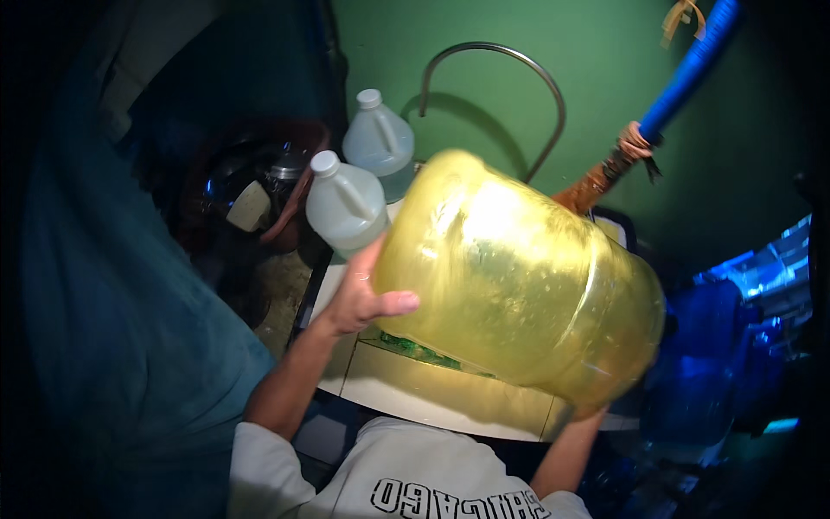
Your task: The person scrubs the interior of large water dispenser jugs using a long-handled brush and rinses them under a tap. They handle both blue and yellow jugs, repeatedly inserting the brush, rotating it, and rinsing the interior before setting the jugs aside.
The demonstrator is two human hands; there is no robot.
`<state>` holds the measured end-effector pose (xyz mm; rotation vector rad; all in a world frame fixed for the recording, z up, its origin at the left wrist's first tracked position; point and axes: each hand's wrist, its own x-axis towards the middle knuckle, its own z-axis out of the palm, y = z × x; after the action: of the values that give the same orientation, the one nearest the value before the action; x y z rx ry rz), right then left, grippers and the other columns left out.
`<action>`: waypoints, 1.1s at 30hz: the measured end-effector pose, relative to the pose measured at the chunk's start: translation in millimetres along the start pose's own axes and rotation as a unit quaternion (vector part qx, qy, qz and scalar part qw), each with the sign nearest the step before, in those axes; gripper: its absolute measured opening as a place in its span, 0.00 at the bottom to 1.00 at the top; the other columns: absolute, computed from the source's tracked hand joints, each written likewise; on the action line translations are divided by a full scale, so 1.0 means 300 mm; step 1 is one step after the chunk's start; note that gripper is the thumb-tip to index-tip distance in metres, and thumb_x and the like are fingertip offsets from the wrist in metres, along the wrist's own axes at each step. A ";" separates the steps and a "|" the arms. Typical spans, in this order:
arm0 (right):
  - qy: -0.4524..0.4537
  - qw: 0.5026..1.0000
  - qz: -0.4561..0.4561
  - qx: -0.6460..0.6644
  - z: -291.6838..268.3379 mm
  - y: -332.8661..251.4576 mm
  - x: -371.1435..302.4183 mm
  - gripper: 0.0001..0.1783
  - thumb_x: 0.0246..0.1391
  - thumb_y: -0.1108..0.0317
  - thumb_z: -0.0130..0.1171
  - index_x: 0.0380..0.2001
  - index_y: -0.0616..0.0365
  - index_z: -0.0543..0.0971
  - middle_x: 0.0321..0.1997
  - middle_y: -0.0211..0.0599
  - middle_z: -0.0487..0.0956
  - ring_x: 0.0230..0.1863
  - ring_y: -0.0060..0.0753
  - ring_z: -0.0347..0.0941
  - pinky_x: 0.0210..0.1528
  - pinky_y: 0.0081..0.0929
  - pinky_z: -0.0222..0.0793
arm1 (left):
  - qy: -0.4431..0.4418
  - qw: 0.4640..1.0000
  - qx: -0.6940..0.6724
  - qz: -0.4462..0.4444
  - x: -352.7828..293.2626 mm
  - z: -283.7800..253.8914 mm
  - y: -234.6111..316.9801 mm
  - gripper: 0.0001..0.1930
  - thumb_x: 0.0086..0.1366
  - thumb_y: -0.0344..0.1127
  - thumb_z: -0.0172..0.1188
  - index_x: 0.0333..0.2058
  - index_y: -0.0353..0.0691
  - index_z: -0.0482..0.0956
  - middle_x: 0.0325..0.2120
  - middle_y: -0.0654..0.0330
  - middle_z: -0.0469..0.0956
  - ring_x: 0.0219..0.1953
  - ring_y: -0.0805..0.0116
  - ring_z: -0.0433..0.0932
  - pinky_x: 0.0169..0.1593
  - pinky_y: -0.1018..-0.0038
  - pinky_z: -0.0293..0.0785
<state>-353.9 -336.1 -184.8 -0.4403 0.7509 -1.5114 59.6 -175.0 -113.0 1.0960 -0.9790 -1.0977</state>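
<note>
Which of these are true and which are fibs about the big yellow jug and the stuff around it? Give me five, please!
1. The person's left hand touches the big yellow see-through plastic jug. True.
2. The painted wall behind is pink. False: that painted wall is green.
3. Two pale, handled plastic bottles stand left of the jug. True.
4. Their caps are red. False: the round plastic caps are white.
5. The thin grey metal pipe is straight. False: that pipe curves into an arch.

Kitchen or wash area indicated: curved metal pipe noted at 1 o'clock, tiled counter at 6, ware-filled basin at 10.
</note>
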 end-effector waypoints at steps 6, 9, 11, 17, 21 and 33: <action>-0.065 0.976 0.163 0.131 -0.068 0.427 -0.086 0.27 0.64 0.48 0.48 0.53 0.59 0.74 0.49 0.41 0.77 0.49 0.42 0.75 0.54 0.43 0.71 | -0.078 0.901 0.398 0.153 -0.028 0.007 0.424 0.59 0.33 0.52 0.79 0.64 0.29 0.64 0.63 0.46 0.66 0.67 0.53 0.64 0.71 0.57 0.45; -0.096 0.948 0.230 0.198 -0.026 0.581 -0.107 0.27 0.64 0.48 0.47 0.53 0.59 0.74 0.50 0.41 0.77 0.50 0.42 0.75 0.54 0.43 0.72 | -0.133 0.811 0.515 0.244 0.035 0.098 0.614 0.61 0.28 0.55 0.80 0.63 0.31 0.66 0.61 0.47 0.70 0.65 0.53 0.67 0.71 0.51 0.38; -0.114 0.929 0.264 0.231 0.007 0.659 -0.114 0.27 0.64 0.48 0.47 0.53 0.59 0.74 0.50 0.41 0.77 0.50 0.42 0.75 0.54 0.43 0.72 | -0.163 0.781 0.548 0.252 0.060 0.144 0.702 0.62 0.27 0.56 0.80 0.62 0.30 0.67 0.61 0.46 0.70 0.65 0.52 0.68 0.71 0.52 0.36; -0.136 0.896 0.309 0.290 0.053 0.806 -0.129 0.27 0.65 0.48 0.47 0.54 0.59 0.74 0.50 0.41 0.77 0.50 0.42 0.75 0.54 0.43 0.72 | -0.136 0.831 0.489 0.226 0.079 0.226 0.771 0.63 0.27 0.58 0.81 0.62 0.29 0.66 0.61 0.44 0.70 0.65 0.51 0.68 0.72 0.53 0.37; -0.139 0.886 0.318 0.308 0.055 0.843 -0.139 0.26 0.65 0.48 0.47 0.54 0.59 0.74 0.51 0.41 0.77 0.50 0.42 0.75 0.54 0.43 0.73 | -0.128 0.850 0.457 0.229 0.073 0.252 0.793 0.66 0.28 0.61 0.81 0.63 0.26 0.63 0.60 0.42 0.69 0.64 0.51 0.68 0.72 0.56 0.38; -0.139 0.869 0.337 0.334 0.074 0.901 -0.165 0.26 0.66 0.49 0.47 0.55 0.58 0.74 0.52 0.41 0.77 0.51 0.42 0.75 0.53 0.44 0.73 | -0.261 0.799 0.493 0.225 0.091 0.177 0.900 0.69 0.32 0.61 0.81 0.66 0.23 0.55 0.64 0.42 0.63 0.64 0.52 0.67 0.69 0.60 0.55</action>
<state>-137.6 -279.8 -346.2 0.1361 0.0833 -0.9201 60.8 -184.4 163.5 1.2530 -2.2834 -0.4305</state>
